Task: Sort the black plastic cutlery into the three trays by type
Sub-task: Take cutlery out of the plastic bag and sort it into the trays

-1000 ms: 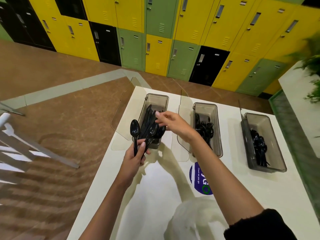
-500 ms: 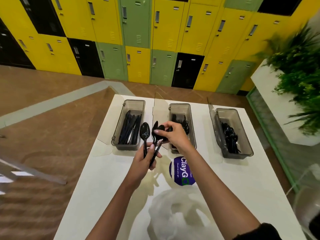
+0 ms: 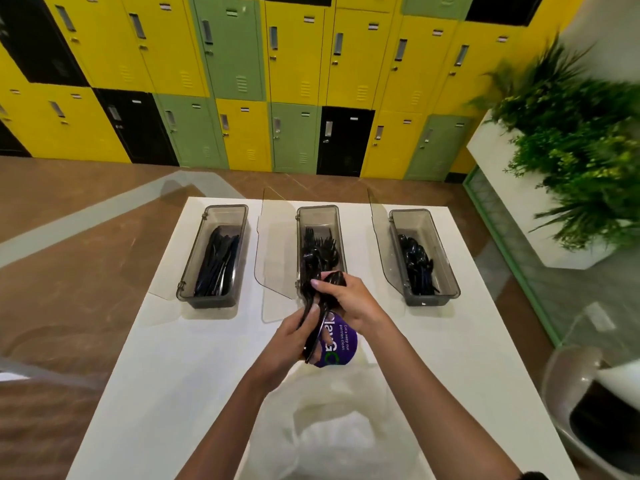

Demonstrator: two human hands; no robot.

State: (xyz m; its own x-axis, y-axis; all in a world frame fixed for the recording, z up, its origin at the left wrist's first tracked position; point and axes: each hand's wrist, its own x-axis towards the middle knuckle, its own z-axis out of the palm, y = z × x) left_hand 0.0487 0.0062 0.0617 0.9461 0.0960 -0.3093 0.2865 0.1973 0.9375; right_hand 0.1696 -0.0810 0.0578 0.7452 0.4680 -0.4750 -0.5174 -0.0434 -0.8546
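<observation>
Spoons, black and shiny, were squeezed in both the left hand and right hand, just in front of the middle see-through tray on the smooth white table.

three smoky translucent trays stand in a row on the white table, long sides pointing away, each with a clear lid hinged open to its left. left tray holds black knives lying lengthwise. middle tray holds a heap of black forks, tines toward the far end. right tray holds black spoons piled along its left wall. a bundle of loose black cutlery, handles angled down toward the viewer, sits at the near end of the middle tray.
</observation>
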